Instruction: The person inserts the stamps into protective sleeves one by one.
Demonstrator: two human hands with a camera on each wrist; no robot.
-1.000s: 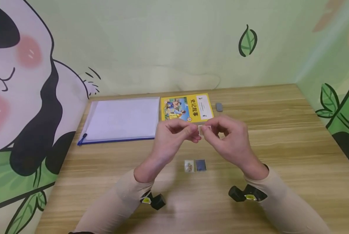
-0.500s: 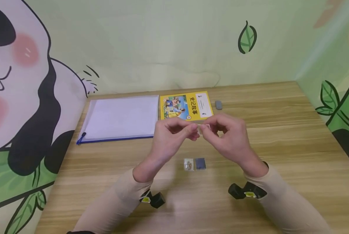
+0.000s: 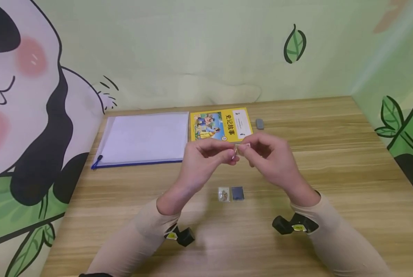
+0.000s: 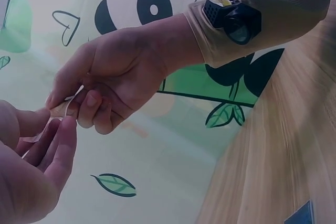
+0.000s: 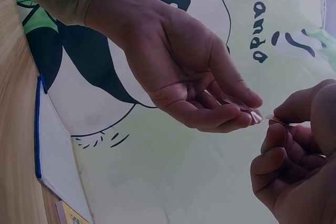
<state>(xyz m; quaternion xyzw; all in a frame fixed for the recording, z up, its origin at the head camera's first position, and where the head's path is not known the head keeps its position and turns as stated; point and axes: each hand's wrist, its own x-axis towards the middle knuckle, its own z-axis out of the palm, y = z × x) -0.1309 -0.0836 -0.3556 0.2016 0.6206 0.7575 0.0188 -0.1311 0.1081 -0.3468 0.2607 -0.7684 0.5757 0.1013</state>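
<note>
Both hands are raised over the table, fingertips almost meeting. My left hand [image 3: 204, 161] pinches a small clear plastic piece [image 5: 239, 103] between thumb and fingers; its folds catch the light in the right wrist view. My right hand [image 3: 273, 157] pinches a small thin square with a pale edge [image 3: 242, 145], largely covered by the thumb and fingers. Seen from the left wrist, that edge bends slightly. Below the hands, a small clear square with a brownish picture [image 3: 223, 194] lies beside a dark blue square [image 3: 237, 193].
At the back left lies a white zip folder [image 3: 144, 138] with a blue zip edge. A yellow picture book [image 3: 239, 123] sits beside it, partly behind the hands. Right of the book is a small grey block [image 3: 259, 124]. A painted wall [image 3: 179, 50] borders the wooden table [image 3: 331, 161].
The pale-edged square has tilted, so less of its face shows. My right fingers have shifted slightly on it, and a shiny plastic edge now shows at my left fingertips.
</note>
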